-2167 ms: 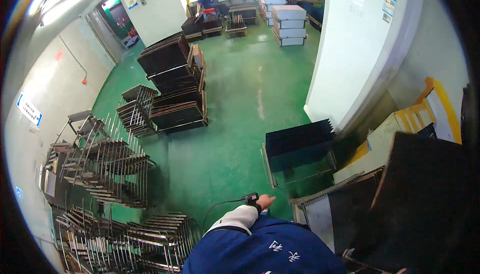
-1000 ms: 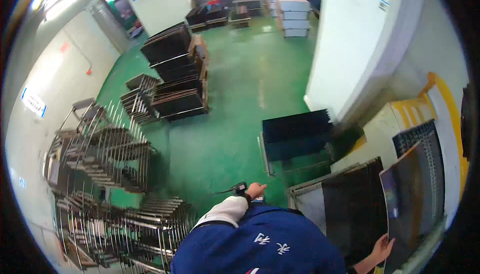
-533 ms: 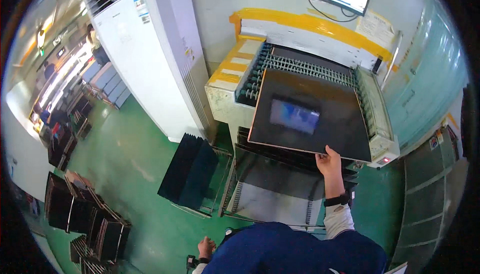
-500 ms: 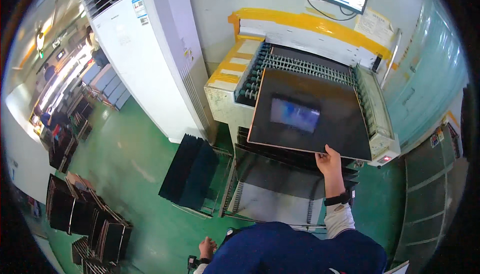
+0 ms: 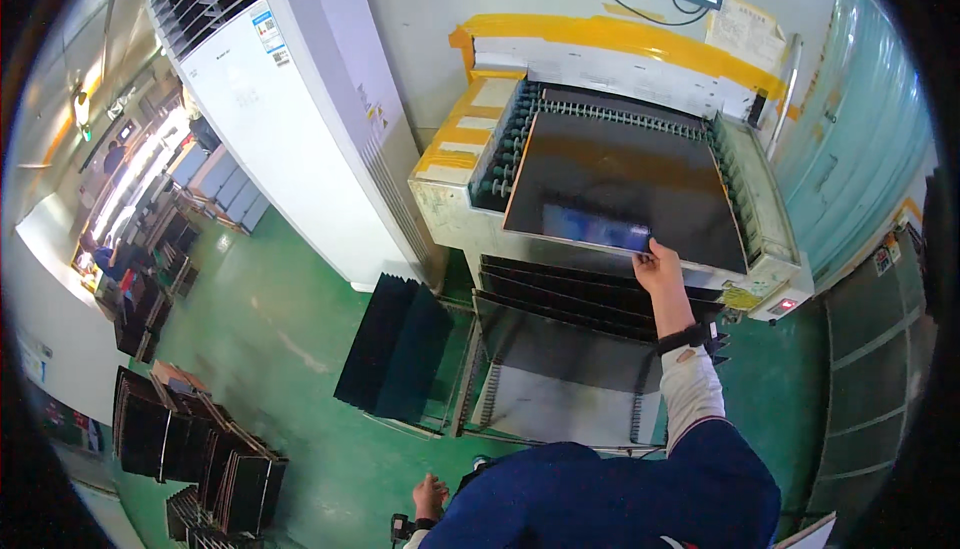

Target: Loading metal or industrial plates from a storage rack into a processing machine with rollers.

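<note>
A large dark rectangular panel (image 5: 620, 179) with a pale edge lies over the rollers of a conveyor machine (image 5: 445, 194), and a bluish reflection shows on its surface. My right hand (image 5: 658, 267) reaches forward and pinches the panel's near edge, right of its middle, thumb on top and fingers beneath. Low in the picture, beside my body, hangs my left hand (image 5: 431, 496), its fingers curled in with nothing visible in them. Below the machine's front stands a rack (image 5: 468, 374) with several dark panels leaning in it.
A second dark sheet (image 5: 640, 96) lies farther back on the rollers. Dark panels in a stand (image 5: 395, 349) are left of the rack. A tall white air conditioner (image 5: 290, 119) rises at the machine's left. More racked panels (image 5: 195, 439) stand on the green floor.
The panel has moved away from me, farther over the rollers, and its near edge is higher in view. My right hand went forward with it. My left hand stays low beside my body.
</note>
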